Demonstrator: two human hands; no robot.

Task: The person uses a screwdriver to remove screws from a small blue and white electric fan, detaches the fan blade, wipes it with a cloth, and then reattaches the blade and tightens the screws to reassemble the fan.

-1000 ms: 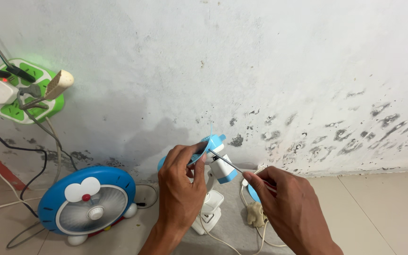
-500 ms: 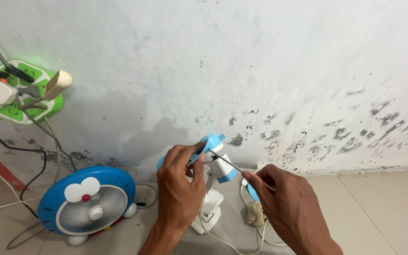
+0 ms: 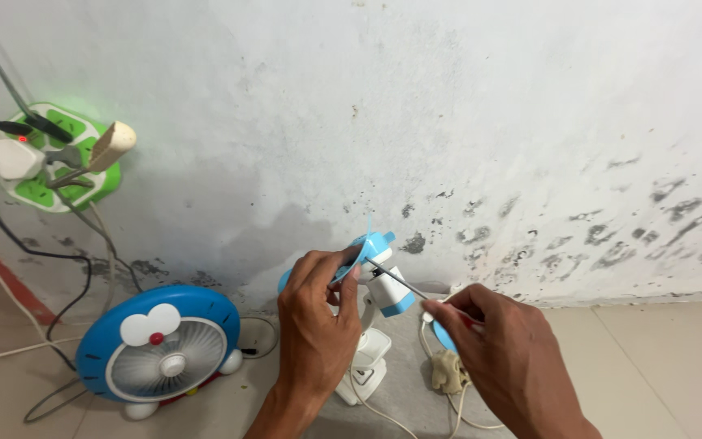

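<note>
Small blue-and-white plastic desk fan motor head (image 3: 379,280), standing on its white stand (image 3: 367,358) low in the middle of the view, close before the stained white wall (image 3: 489,122). Left hand (image 3: 314,325) clenched round the blue rear of the head, thumb and forefinger pinching near its top. Right hand (image 3: 505,358) at about four o'clock from the head, fingers closed on a thin metal-shafted screwdriver (image 3: 400,280), tip laid against the white face of the head.

For a clean turn, judged from this: shaft kept in line with the screw, pushed firmly before any twist, left grip tight so the head cannot swivel on its stand. Slipping off toward the left thumb looks the main risk. Whether the tip sits in a screw slot cannot be told.

At nine o'clock, a round blue cartoon-faced fan (image 3: 156,349) on the tiled floor (image 3: 668,366). At ten o'clock, a green-and-white multi-socket adapter (image 3: 58,158) on the wall, plugs and dark cables hanging.
</note>
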